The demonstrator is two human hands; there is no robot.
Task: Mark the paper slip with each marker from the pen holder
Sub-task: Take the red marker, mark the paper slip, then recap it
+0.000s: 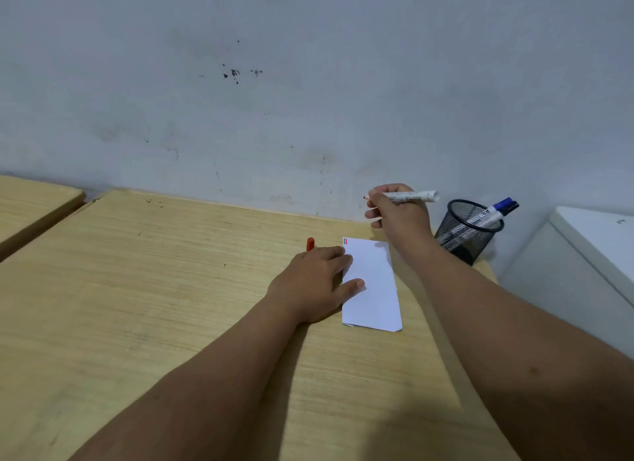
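Two bare forearms reach in from the bottom edge over a light wooden desk (171, 289). Left hand (314, 282) lies flat, palm down, fingers and thumb pressing the left edge of the paper slip (372, 289); nothing gripped, though a red cap (310, 243) pokes out just past its knuckles, touching or not I cannot tell. The slip is white, lying lengthwise away from the person, right of desk centre, with short red and blue marks (345, 241) at its far left corner. Past the slip's far end, right hand (398, 210) is raised off the desk, fingers closed around a white marker (410, 196), uncapped dark tip pointing left, butt end pointing right. Just right of that hand, a black mesh pen holder (466, 230) stands at the desk's far right corner, with a blue-capped marker (494, 211) leaning out to the right. A second cap shows behind it, dark. Stained grey wall (308, 83) behind. White cabinet (583, 254) to the right.
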